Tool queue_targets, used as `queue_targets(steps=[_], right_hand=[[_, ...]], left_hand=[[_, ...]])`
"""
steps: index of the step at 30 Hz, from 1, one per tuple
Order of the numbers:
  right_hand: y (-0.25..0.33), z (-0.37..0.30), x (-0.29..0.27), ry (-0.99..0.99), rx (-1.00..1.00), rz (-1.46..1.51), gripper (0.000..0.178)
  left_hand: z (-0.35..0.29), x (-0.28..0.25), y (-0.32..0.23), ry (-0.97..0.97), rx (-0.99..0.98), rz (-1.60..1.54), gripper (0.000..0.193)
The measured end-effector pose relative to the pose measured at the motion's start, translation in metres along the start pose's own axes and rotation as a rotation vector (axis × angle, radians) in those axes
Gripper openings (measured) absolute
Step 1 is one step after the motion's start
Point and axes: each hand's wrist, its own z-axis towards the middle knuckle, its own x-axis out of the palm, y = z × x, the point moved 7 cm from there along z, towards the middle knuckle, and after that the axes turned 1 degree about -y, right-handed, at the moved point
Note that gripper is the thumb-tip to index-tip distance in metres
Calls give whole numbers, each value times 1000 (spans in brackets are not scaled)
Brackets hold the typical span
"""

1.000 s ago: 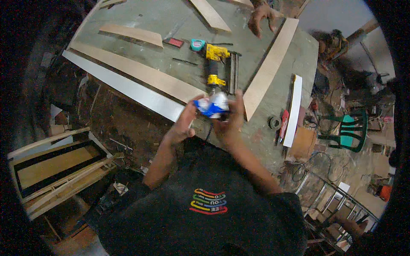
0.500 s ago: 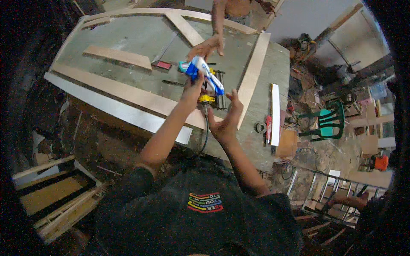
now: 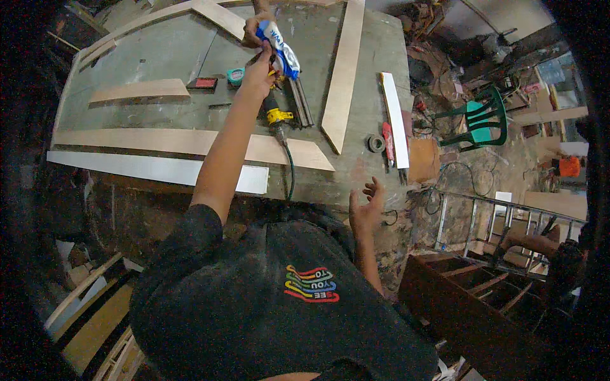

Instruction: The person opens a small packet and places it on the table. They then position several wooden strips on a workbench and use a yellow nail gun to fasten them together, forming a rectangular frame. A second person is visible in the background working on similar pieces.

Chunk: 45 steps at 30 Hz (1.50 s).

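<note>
My left hand point(image 3: 257, 76) reaches far out over the work table point(image 3: 311, 38), its fingers closed on a blue-and-white plastic packet point(image 3: 285, 56). Another person's hand point(image 3: 253, 30) touches the packet from the far side. Under my left hand lies a yellow-and-black corded power tool point(image 3: 278, 116), partly hidden by that hand. Dark metal bars point(image 3: 301, 105) lie to its right. My right hand point(image 3: 367, 209) hangs at the near edge of the table, empty, with its fingers apart and loosely bent.
Pale wooden boards point(image 3: 343, 76) lie across the table. Near my left hand are a teal tape measure point(image 3: 235, 77) and a red-and-black box point(image 3: 202, 83). At right are a tape roll point(image 3: 375, 143), a white strip point(image 3: 395, 120), a green chair point(image 3: 486, 117) and a ladder point(image 3: 467, 222).
My left hand has carried the packet away from me, to the other person's hand. My right hand has drawn back from the tool toward the near right edge. The view has shifted.
</note>
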Motion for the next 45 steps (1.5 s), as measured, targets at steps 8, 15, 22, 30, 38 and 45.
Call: queue_targets(steps=[8,15,22,30,38,45], right_hand=[[25,35,34,104,-108,121,59],[3,44,37,79,-123,31,50],[-52,39,61,-30,-86,-63,44],[-70,32,76,-163,-251,-125,25],[-70,30,78,-141,-255,-162,28],[-72,29,79,-128,-200,-153,28]], left_hand=[[3,20,-38,229,156,-169,33],[-57,-93,-18,5,267,155,40],[-159,-224,15,-307,366,865,34],[-176,-198,37,-192,666,1474,49],[-171,-196,51,-188,622,1631,60],[-169,-195,53,-205,630,1682,58]])
